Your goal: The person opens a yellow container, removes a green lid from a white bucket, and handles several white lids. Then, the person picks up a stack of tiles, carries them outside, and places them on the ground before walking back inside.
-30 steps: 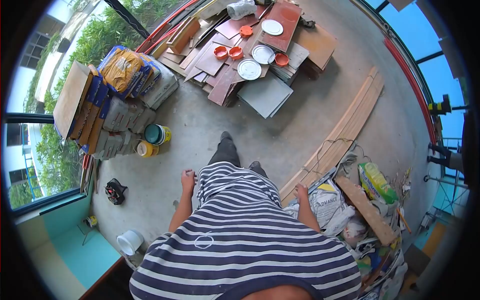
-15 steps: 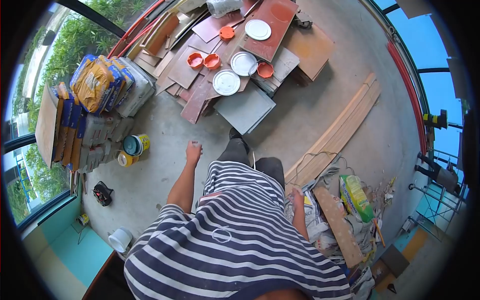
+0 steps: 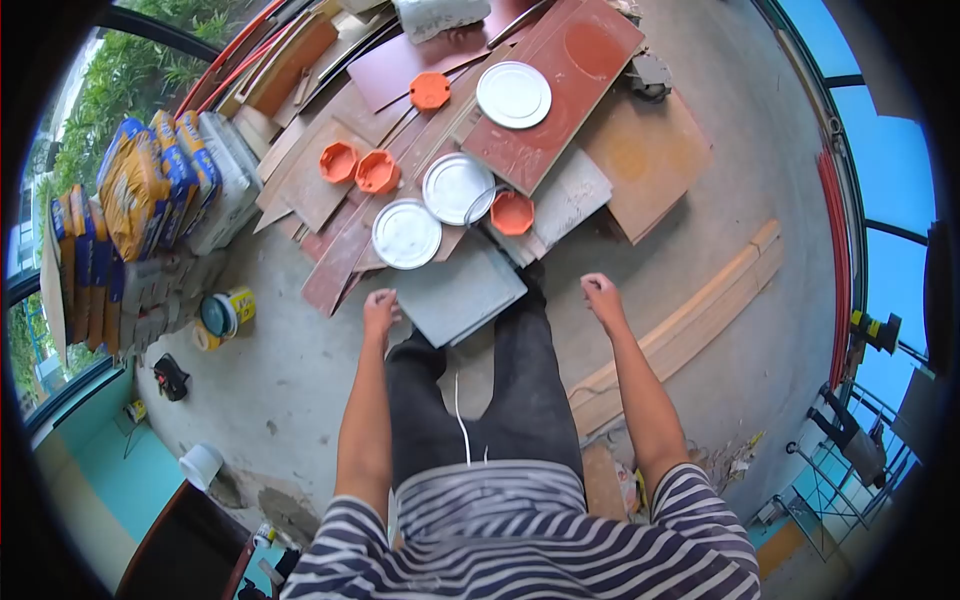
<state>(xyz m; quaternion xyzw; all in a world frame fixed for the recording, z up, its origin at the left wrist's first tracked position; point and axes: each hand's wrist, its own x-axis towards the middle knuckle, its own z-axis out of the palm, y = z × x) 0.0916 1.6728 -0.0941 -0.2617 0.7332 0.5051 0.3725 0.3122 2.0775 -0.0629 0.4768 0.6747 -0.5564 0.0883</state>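
My left hand (image 3: 380, 312) hangs just left of the grey tiles (image 3: 455, 295), with its fingers curled and nothing visible in them. To the right of those tiles, my right hand (image 3: 600, 297) is raised over the floor, its fingers also curled in and no object showing. Beyond the hands lies a pile of tiles and boards. On it sit white round lids (image 3: 407, 234), orange octagonal boxes (image 3: 378, 172) and a reddish-brown tile (image 3: 555, 95) bearing another white lid (image 3: 514, 95).
Long wooden planks (image 3: 690, 320) lie on the floor at right. Stacked bags (image 3: 140, 195) stand at left by the window, with tubs (image 3: 228, 312) near them. A white bucket (image 3: 201, 465) is at lower left. Another person (image 3: 850, 445) is at the far right by a metal frame.
My view has moved closer to the tile pile. Both hands have come forward, to either side of the grey tiles; the right hand has left the side of my body.
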